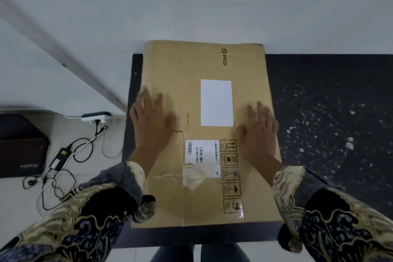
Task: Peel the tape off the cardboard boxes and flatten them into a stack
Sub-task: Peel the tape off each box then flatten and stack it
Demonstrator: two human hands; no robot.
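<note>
A flattened brown cardboard box (pixel 204 66) lies on a black table (pixel 319 100), printed "PICO", with a blank white label (pixel 216 102) in its middle and a barcode sticker (pixel 201 151) below. Crumpled clear tape (pixel 194 176) sticks to the cardboard under the sticker. My left hand (pixel 152 120) lies flat on the box's left part, fingers spread. My right hand (pixel 258 128) lies flat on the right part, fingers straight. Both hands look motion-blurred. Neither holds anything.
White specks are scattered over the table's right side (pixel 331 125). On the white floor at left lie a power strip (pixel 96 116), a black power adapter (pixel 60 156) with tangled cables, and a dark case (pixel 21 147). A white wall runs behind the table.
</note>
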